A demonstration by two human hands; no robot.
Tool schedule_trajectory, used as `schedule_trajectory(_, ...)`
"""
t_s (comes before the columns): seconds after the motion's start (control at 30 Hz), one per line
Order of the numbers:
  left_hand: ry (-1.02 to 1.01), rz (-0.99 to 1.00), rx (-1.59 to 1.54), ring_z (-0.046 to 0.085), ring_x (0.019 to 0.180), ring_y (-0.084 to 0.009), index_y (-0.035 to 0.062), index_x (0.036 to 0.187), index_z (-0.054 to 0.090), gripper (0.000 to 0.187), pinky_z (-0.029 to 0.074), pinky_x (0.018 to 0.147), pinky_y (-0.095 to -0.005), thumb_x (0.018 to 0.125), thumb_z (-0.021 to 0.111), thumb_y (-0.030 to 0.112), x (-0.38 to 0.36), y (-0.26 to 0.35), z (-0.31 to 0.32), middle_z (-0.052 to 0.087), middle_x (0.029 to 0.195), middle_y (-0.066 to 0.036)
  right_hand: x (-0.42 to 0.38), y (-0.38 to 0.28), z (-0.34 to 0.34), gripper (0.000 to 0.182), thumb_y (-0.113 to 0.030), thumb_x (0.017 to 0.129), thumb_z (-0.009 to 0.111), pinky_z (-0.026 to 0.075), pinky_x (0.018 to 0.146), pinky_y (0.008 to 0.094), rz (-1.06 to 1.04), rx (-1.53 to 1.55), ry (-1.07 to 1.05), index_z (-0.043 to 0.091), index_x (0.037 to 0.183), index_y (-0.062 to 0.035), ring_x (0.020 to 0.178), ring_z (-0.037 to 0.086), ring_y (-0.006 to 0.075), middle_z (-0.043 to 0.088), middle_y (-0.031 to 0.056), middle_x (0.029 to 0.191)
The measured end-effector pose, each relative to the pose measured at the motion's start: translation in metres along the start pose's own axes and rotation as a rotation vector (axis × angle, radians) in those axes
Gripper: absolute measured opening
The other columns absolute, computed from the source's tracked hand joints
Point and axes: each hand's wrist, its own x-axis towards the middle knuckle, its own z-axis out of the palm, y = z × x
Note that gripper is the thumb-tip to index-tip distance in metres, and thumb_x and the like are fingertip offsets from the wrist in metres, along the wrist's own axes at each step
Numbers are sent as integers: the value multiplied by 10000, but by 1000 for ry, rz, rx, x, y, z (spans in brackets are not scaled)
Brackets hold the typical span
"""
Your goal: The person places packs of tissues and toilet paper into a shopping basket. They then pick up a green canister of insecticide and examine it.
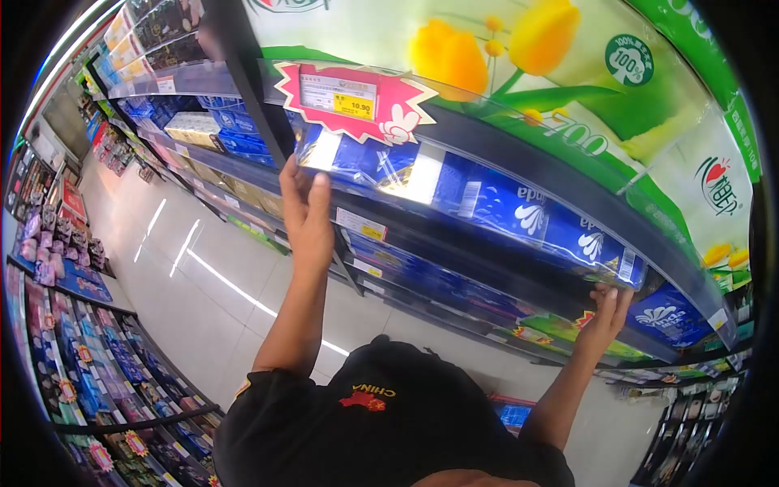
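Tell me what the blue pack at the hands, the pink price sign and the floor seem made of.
Blue pack: glossy, probably thin plastic film, judging by bright glare. Pink price sign: likely smooth printed card, perhaps plastic; flat, zigzag-cut edges. Floor: likely polished tile, showing reflections and seams.

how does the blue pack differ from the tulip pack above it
The blue pack has white marks; the tulip pack is green and white with yellow flowers. The blue pack looks smaller than the tulip pack. The left hand and right hand hold the blue pack's ends; neither touches the tulip pack. Both bear printed designs.
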Motion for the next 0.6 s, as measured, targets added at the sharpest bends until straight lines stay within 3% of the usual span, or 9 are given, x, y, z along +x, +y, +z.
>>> schedule_trajectory(0.1,-34,14,13,445,1276,-215,-20,1457,264,555,341,1075,-338,1012,527,181,7,-5,5,454,1388,-183,4,3,11,450,-240,1019,500,453,947,359,-43,18,84,461,1392,8,1100,551,206,562,140,1243)
schedule_trajectory(0.13,-38,37,9,445,1276,-215,-23,1457,264,555,340,1076,-339,1012,527,179,10,-9,7,454,1387,-185,8,7,11,485,-228,1025,498,420,1025,371,-55,73,41,407,1441,3,1221,502,227,499,150,1358)
schedule_trajectory(0.3,-9,67,-24,464,1246,-201,-48,1433,309,528,349,1063,-321,1012,533,182,15,-9,20,482,1353,-180,11,-5,17,512,-220,1029,479,382,1074,383,-17,218,-14,351,1470,6,1268,478,240,478,160,1388)
schedule_trajectory(0.4,23,151,-12,506,1174,-184,-56,1391,373,490,383,1025,-310,1008,550,195,22,-12,23,534,1287,-165,8,-11,18,494,-225,1035,461,381,1069,383,-17,204,3,362,1464,-2,1261,489,241,472,153,1392)
schedule_trajectory(0.6,51,115,39,543,1094,-171,-67,1343,433,465,420,963,-297,1000,575,214,33,-22,25,583,1207,-147,2,-12,18,487,-171,1025,462,355,1081,379,-10,152,40,362,1472,-5,1277,471,242,464,165,1413)
